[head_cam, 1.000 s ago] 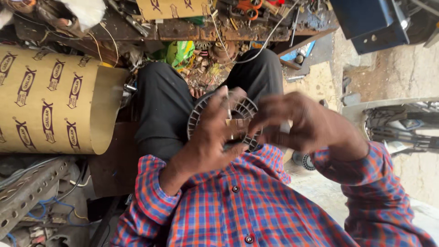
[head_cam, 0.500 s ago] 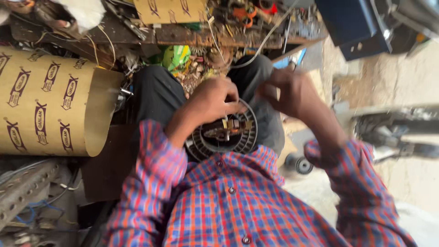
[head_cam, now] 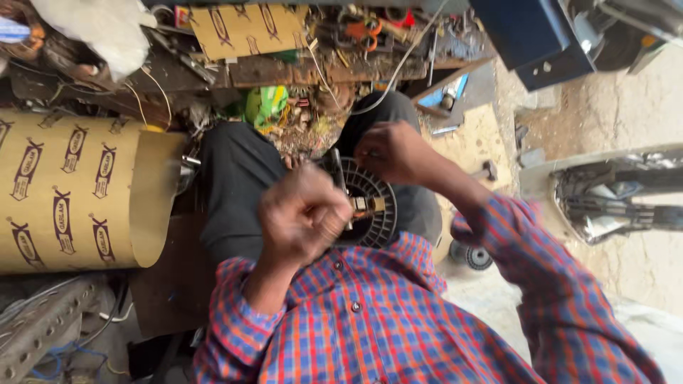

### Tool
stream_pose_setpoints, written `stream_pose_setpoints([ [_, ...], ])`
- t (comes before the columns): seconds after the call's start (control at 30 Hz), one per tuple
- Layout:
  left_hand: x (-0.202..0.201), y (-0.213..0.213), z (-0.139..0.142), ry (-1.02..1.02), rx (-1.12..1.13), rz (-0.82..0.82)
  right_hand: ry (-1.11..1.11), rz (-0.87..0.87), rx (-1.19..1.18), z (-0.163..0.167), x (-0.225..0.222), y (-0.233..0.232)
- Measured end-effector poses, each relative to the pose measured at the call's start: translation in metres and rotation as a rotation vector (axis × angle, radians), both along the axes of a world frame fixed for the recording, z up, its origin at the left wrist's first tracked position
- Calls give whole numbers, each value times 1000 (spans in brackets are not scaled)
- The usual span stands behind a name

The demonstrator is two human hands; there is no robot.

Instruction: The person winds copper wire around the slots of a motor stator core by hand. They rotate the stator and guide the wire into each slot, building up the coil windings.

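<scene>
Now lifted clear of the ribbed black disc (head_cam: 376, 213), where half a second ago it lay spread across the top: the left hand (head_cam: 302, 213), blurred with motion at centre frame. Curled into a fist, apparently; too smeared to tell whether anything thin sits inside it. Meanwhile shifted from above the work down onto the disc's upper rim: the right hand (head_cam: 395, 153), fingers closed on that edge just right of centre. Disc no longer raised between both palms as a second ago, but resting low on the lap between the dark trouser legs (head_cam: 235, 192), just above the checked shirt (head_cam: 370, 327). So, one hand only steadying the piece, the brass-coloured fitting at its hub (head_cam: 370, 205) uncovered. Relative to the grips: disc directly below the right hand and touching it; immediately right of the left fist, partly hidden behind it, contact there unclear. A thin metal rod (head_cam: 336, 167) standing at the disc's left edge. Off to the left, a big roll of tan printed sheet (head_cam: 78, 192); along the top, a cluttered bench (head_cam: 284, 71).
</scene>
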State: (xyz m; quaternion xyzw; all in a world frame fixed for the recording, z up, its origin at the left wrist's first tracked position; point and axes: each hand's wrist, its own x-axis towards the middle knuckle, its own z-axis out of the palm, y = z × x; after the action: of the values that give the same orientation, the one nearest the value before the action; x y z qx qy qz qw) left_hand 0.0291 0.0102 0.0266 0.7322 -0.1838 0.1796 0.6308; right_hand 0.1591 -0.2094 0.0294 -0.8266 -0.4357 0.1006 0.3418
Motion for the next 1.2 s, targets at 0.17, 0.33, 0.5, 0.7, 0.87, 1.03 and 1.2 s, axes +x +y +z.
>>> stream_pose_setpoints([
  [0.17, 91, 2, 16, 150, 460, -361, -41, -24, -272, 14, -28, -36],
  [0.33, 47, 17, 48, 278, 73, -254, 293, 394, -90, 83, -72, -10],
  [0.5, -30, 5, 20, -112, 143, -109, -16, 159, 54, 47, -25, 16],
  [0.7, 36, -1, 3, -56, -2, -68, -36, -120, -27, 3, 3, -24],
  [0.87, 92, 8, 33, 190, 392, -452, 44, 306, -358, 63, -61, -7],
  [1.03, -6, 6, 34, 411, 132, -236, 38, 345, -9, 87, -60, 18],
  [1.2, -48, -3, 6, 118, 272, 88, 108, 222, 167, 59, -34, 10],
])
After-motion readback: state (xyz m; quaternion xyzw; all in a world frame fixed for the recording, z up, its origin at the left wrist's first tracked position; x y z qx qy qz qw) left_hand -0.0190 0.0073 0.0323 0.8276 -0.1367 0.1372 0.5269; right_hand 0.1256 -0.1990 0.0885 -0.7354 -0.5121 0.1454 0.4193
